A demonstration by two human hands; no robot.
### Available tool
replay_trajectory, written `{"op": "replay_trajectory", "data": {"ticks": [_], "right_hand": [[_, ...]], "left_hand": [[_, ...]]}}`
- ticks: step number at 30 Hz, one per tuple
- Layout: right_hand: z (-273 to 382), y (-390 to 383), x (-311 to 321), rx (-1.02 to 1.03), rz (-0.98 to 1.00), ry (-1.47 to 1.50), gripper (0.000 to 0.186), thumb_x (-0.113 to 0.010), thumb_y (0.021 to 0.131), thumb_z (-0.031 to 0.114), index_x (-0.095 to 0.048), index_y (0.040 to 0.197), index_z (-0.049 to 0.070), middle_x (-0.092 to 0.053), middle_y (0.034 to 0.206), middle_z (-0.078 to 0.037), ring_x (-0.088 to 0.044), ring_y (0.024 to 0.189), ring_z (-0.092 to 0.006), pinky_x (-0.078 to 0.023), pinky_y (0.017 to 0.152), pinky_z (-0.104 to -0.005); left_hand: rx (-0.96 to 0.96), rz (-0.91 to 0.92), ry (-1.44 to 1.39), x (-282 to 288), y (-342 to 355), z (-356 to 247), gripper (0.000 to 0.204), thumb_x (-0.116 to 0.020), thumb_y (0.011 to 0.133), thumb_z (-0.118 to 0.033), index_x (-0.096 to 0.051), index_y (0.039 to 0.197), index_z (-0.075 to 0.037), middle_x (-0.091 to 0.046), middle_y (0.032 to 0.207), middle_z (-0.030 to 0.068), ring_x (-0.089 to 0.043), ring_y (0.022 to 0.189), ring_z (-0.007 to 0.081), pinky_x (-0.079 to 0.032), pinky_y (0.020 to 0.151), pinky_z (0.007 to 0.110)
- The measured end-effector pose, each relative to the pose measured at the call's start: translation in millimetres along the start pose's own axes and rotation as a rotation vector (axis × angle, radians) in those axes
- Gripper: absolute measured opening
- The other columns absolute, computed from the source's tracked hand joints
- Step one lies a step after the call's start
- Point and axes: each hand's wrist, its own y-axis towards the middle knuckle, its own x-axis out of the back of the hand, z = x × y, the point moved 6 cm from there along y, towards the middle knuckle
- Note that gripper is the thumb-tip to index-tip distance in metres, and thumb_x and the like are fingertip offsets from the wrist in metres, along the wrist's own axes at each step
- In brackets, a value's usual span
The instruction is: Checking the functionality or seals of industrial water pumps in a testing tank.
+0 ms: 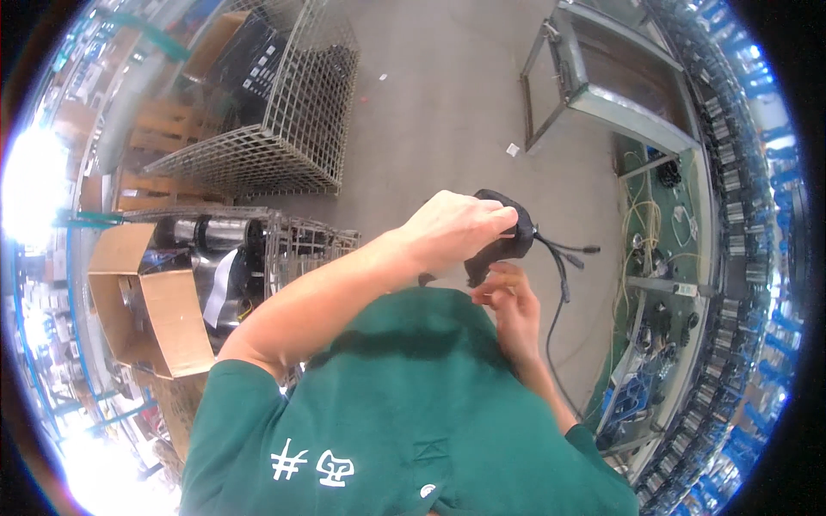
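Both hands are working a black cable part (508,236) held up in the centre of the frame, right of middle, in front of the chest in a green shirt (404,413). Left hand (452,228) is curling over the top of the part, fingers wrapped around it in a closed grip. Right hand (508,297) is sitting just below, fingertips pinched together at the part's lower end; exactly what the tips are nipping is hidden. Thin black leads (564,262) with small plugs are trailing off the part to the right and hanging down toward the lower right. Judging by the loose leads and the part not yet set down anywhere, the handling looks mid-way: part picked up and gripped, leads not yet tidied or placed. Surface below is a bare grey concrete floor (447,112). Upper left of the frame is showing a wire mesh cage (275,129); centre left, an open cardboard box (146,301) of dark shiny parts. Upper right is showing a metal frame table (602,82), and a workbench (667,284) with yellow wires is running along the right edge.
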Motion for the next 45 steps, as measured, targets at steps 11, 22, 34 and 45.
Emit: {"op": "replay_trajectory", "data": {"ticks": [11, 22, 34, 45], "right_hand": [[134, 71, -65, 0.424, -0.075, -1.042, 0.029, -0.069, 0.084, -0.002, -0.065, 0.114, 0.000, -0.069, 0.115, -0.020, -0.063, 0.113, -0.0394, -0.050, 0.098, -0.0463], [123, 23, -31, 0.414, -0.246, -1.387, 0.033, -0.065, 0.077, -0.009, -0.066, 0.109, -0.001, -0.068, 0.115, -0.018, -0.061, 0.113, -0.0414, -0.052, 0.101, -0.0473], [44, -63, 50, -0.217, -0.089, -1.550, 0.029, -0.066, 0.081, 0.009, -0.069, 0.110, 0.009, -0.070, 0.102, -0.016, -0.067, 0.102, -0.0396, -0.055, 0.093, -0.0466], [-8, -90, 116, -0.863, -0.262, -1.241, 0.022, -0.063, 0.096, 0.021, -0.070, 0.105, 0.003, -0.074, 0.092, -0.018, -0.072, 0.087, -0.0334, -0.057, 0.080, -0.0446]], "left_hand": [[-0.496, -0.083, 0.060, 64, 39, -19, 0.009, -0.064, 0.089, -0.015, -0.064, 0.096, -0.008, -0.068, 0.095, 0.0091, -0.071, 0.100, 0.0308, -0.060, 0.082, 0.042], [-0.277, -0.231, -0.213, 116, -27, 68, 0.046, -0.083, 0.086, -0.017, -0.067, 0.128, -0.008, -0.067, 0.122, 0.0128, -0.066, 0.114, 0.0328, -0.055, 0.098, 0.044], [1.430, -0.709, -0.341, -108, -403, 210, 0.014, -0.066, 0.103, -0.016, -0.068, 0.107, -0.004, -0.069, 0.088, 0.0040, -0.064, 0.078, 0.0174, -0.054, 0.071, 0.036], [1.596, -0.752, -0.493, -124, -355, 199, 0.018, -0.068, 0.100, -0.014, -0.065, 0.116, -0.006, -0.068, 0.091, 0.0044, -0.063, 0.080, 0.0174, -0.053, 0.073, 0.035]]}}
